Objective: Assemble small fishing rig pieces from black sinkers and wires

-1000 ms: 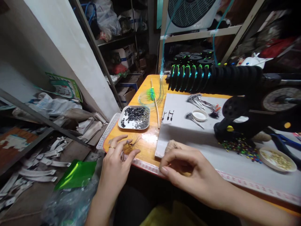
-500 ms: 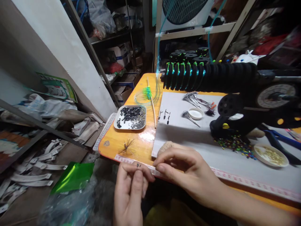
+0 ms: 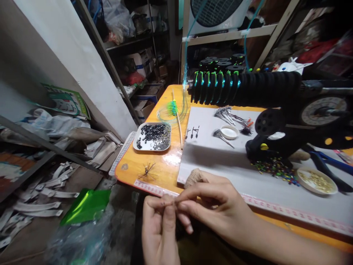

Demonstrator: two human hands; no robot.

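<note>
My left hand [image 3: 162,228] is closed in a pinch at the table's front edge, with a tiny dark piece [image 3: 164,203] just showing at its fingertips. The fingertips of my right hand [image 3: 217,206] meet those of the left; whatever they pinch is too small to make out. A beige, ribbed wrap [image 3: 195,179] shows at a finger of the right hand. Beyond my left hand a bundle of thin dark strands [image 3: 147,170] lies on the table. Farther back a white tray [image 3: 135,148] holds many small black and grey metal parts.
A grey board [image 3: 215,158] carries small black pieces [image 3: 192,132], silvery bristled pieces [image 3: 224,115], loose coloured beads [image 3: 273,171] and a dish of gold beads [image 3: 300,180]. Over it extends a black machine roller [image 3: 264,88]. A thin stick [image 3: 179,130] lies beside the tray.
My left hand has moved right and slightly down. The right hand's fingertips have come to meet the left's, closing the gap between them.
</note>
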